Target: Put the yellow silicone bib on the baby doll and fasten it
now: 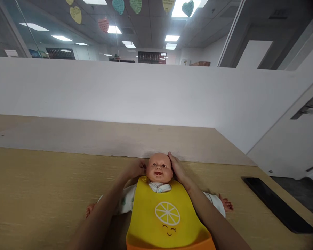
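A baby doll (159, 168) lies on its back on the wooden table (41, 194), head pointing away from me. A yellow bib (167, 215) with a white lemon slice and an orange lower edge covers its chest. My left hand (136, 169) is beside the doll's head on the left, fingers curled behind its neck near the bib's strap. My right hand (176, 168) lies along the right side of the head, fingers reaching round behind it. What the fingertips hold is hidden by the head.
A black slot (276, 205) is set into the table at the right near its edge. A white partition wall (120, 90) rises behind the table. A white door with a handle (306, 107) stands at the right.
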### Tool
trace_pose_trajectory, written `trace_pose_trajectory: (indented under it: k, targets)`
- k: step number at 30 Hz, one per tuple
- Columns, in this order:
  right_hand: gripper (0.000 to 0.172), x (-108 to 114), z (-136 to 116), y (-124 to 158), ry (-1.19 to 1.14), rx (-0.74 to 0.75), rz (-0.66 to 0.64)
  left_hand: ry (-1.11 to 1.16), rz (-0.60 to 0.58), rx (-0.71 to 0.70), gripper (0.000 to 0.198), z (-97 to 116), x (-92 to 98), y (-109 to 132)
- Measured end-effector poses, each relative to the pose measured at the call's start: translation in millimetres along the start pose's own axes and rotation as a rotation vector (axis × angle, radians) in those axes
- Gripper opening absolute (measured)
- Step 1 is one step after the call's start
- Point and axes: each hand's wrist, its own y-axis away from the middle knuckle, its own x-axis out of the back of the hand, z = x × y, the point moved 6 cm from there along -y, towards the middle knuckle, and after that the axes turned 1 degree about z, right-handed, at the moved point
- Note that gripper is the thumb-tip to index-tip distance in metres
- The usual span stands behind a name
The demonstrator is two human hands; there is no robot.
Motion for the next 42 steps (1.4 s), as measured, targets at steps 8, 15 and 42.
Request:
trace_pose_trajectory:
  k: [8, 15, 42]
  targets:
    - [0.061, 3.5, -11.4, 1.5, 0.205, 0.109, 0.088, 0.006, 0.072, 0.044, 0.012, 8.3, 5.9, 1.0]
    - [0.061, 3.0, -15.9, 3.5, 0.233, 0.113, 0.116, 0.069, 0.1, 0.049, 0.022, 17.3, 5.6, 3.8]
    - [0.046, 16.2, -15.6, 1.6, 0.511, 0.239, 0.178, 0.383, 0.058, 0.121, 0.055, 7.9, -19.6, 6.5]
